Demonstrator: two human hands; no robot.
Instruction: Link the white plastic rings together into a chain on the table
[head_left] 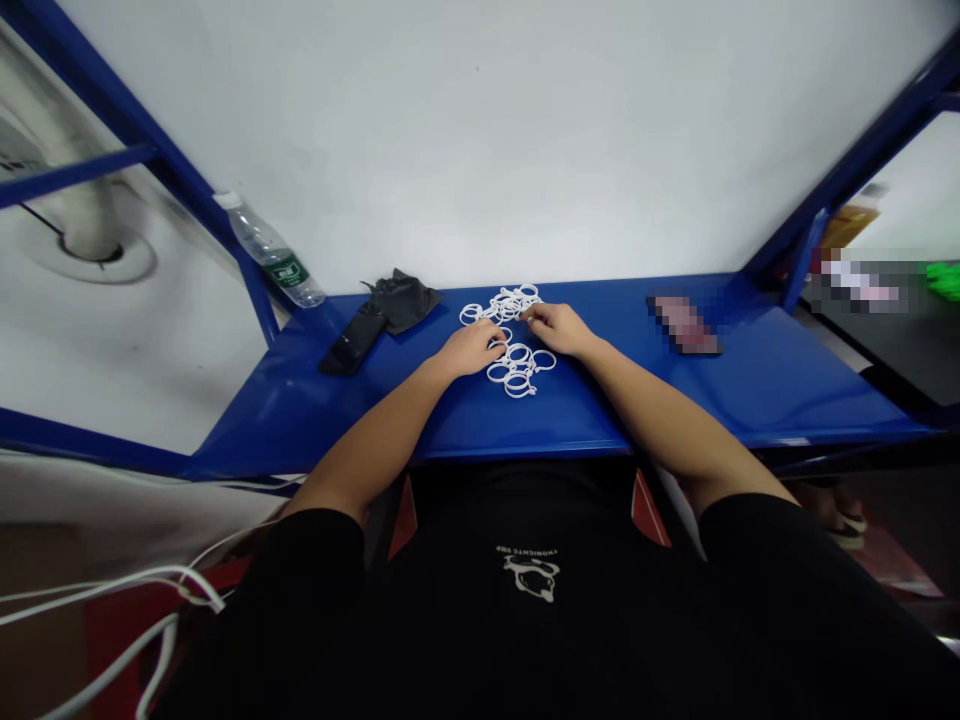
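Several white plastic rings (504, 302) lie in a loose pile at the back middle of the blue shelf (480, 420). A second cluster of linked white rings (519, 368) sits closer to me. My left hand (472, 348) rests on the shelf with its fingers curled at the near cluster, pinching a ring. My right hand (559, 328) is beside it, fingers closed in a pinch on a ring between the two clusters.
A plastic water bottle (271, 252) leans at the back left against the blue frame. A black cloth (401, 298) and a black flat device (352, 342) lie left of the rings. A blurred object (684, 324) lies on the right. White cables (135, 590) hang at lower left.
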